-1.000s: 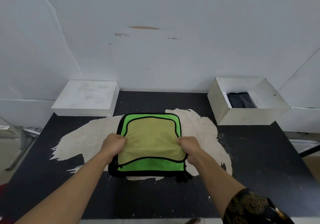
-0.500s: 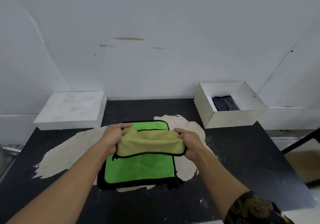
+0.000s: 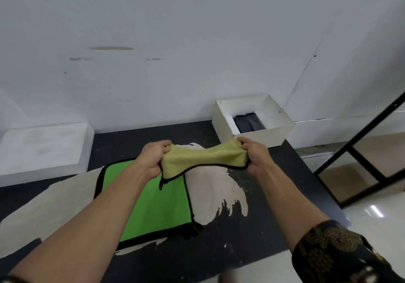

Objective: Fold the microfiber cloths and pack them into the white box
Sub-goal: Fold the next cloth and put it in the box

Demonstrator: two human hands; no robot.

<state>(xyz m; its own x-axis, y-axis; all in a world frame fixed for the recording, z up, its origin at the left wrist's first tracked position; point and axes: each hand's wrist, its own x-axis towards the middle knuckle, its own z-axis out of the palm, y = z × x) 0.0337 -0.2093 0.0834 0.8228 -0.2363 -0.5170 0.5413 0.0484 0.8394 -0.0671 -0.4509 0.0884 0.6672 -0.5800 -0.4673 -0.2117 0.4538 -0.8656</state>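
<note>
The folded yellow cloth (image 3: 202, 159) hangs above the table (image 3: 274, 195), just short of the white box (image 3: 254, 118); left hand (image 3: 151, 160) and right hand (image 3: 255, 157) pinch its ends; it sags mid-span, judged light and limp; support both ends.

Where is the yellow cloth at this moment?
In the head view, the yellow cloth hangs mid-frame between left hand and right hand, above the green cloth.

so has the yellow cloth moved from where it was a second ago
Yes. The yellow cloth, held by both hands, has lifted off the green cloth and shifted right toward the white box.
</note>
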